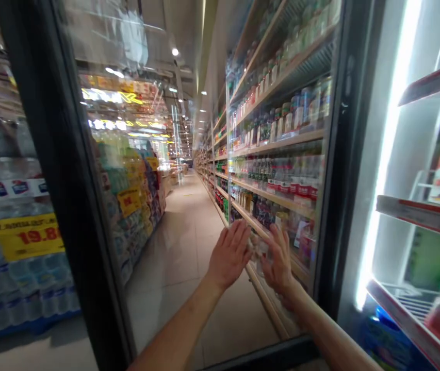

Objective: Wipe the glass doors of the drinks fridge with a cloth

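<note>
My left hand [230, 253] is at or just before the glass door pane [161, 257], its fingers stretched out and its back toward me. Beside it, my right hand [279, 260] is raised with its fingers apart and slightly bent. A pale blurred patch shows between the two hands; whether it is a reflection in the glass or a small object I cannot make out. Contact between the fingers and the pane is also unclear. A black door frame [55, 170] surrounds the pane, which stands swung open.
At right is a lit cooler with shelves [421, 211] holding packaged goods. Through the glass, bottles [277, 123] line long wall shelves beside a tiled aisle floor [177, 221]. On the left, packs of bottled water [6, 288] are stacked behind a yellow price sign [30, 237].
</note>
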### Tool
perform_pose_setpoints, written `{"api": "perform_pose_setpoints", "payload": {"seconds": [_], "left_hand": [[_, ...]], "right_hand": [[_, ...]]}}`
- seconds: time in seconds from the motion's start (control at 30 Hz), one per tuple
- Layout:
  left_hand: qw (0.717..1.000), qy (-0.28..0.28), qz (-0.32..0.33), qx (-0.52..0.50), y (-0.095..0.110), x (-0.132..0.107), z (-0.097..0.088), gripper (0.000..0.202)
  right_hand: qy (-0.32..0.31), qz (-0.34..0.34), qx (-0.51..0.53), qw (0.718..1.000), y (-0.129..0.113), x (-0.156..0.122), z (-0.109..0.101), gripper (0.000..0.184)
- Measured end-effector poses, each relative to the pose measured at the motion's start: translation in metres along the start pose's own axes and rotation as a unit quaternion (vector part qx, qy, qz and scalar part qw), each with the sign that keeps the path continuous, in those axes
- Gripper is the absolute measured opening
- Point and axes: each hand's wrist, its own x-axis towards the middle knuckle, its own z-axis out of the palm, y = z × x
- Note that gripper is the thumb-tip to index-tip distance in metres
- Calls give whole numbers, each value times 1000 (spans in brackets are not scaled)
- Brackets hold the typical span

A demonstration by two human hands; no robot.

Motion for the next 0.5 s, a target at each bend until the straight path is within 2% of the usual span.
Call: {"api": "perform_pose_setpoints", "payload": {"seconds": [0.1,0.2,0.27,0.33,0.37,0.43,0.5], "left_hand": [[998,10,8,67,9,5,9,45],[993,-1,78,84,11,13,9,44],[988,-8,130,80,-3,12,-1,43],[987,-14,143,75,-33,6,-22,42],[988,-13,130,77,-51,2,-35,43],[993,5,36,109,-87,-4,-59,52],[985,69,-74,138,-107,-7,-73,60]], "right_hand": [[70,86,-53,992,20,15,-6,44],[104,114,-90,984,28,37,3,46],[103,108,-106,983,30,47,10,47],[91,100,-122,983,32,51,13,50],[86,95,-130,983,33,51,14,52],[74,80,-146,983,30,50,14,57],[54,51,-156,985,24,53,16,60]]}}
